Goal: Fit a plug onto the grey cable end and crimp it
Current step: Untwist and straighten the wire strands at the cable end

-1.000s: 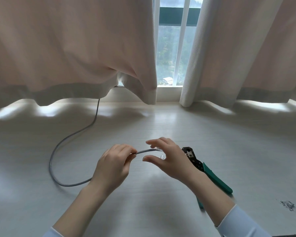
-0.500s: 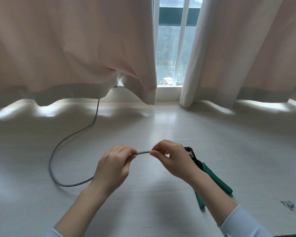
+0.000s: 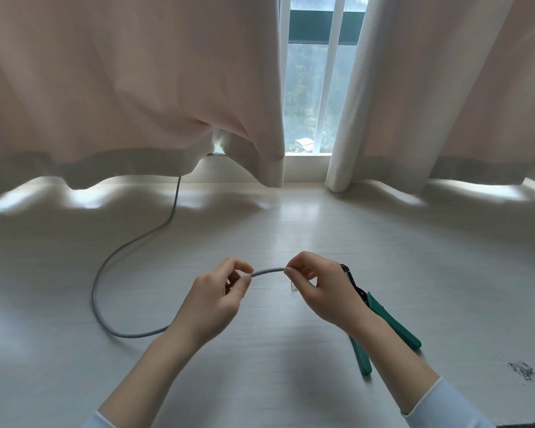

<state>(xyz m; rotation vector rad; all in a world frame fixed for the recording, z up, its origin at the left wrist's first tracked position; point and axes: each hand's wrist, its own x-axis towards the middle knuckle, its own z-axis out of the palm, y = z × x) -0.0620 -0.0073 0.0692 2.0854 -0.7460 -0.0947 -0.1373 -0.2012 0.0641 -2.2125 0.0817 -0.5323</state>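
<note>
- The left hand (image 3: 212, 299) is pinching the grey cable (image 3: 267, 270) between thumb and curled fingers, a short way back from its end, above the middle of the pale table (image 3: 291, 230), toward its near edge.
- The right hand (image 3: 320, 291) is pinching the very end of the same cable between thumb and forefinger, its other fingers curled in behind.
- The short stretch of cable between the two hands is arching gently upward, clear of the surface.
- Behind the left hand the cable is dropping to the table, looping out toward the left side and then running up to the far edge, where it is disappearing under the left curtain (image 3: 130, 88).
- A small clear plug (image 3: 294, 287) is lying on the table just below the right hand's fingertips; whether the hand is touching it cannot be told.
- A crimping tool (image 3: 386, 319) with green handles is lying on the table to the right of the right hand, its dark head partly hidden behind that hand and its handles pointing toward the near right corner, spread apart.
- A little heap of grey scraps (image 3: 521, 369) is sitting near the right edge of the table, well apart from the tool.
- Pale sleeves are covering both forearms at the near edge.
- The right curtain (image 3: 445, 88) is hanging over the far edge, with a strip of window (image 3: 312, 72) showing between the two.
</note>
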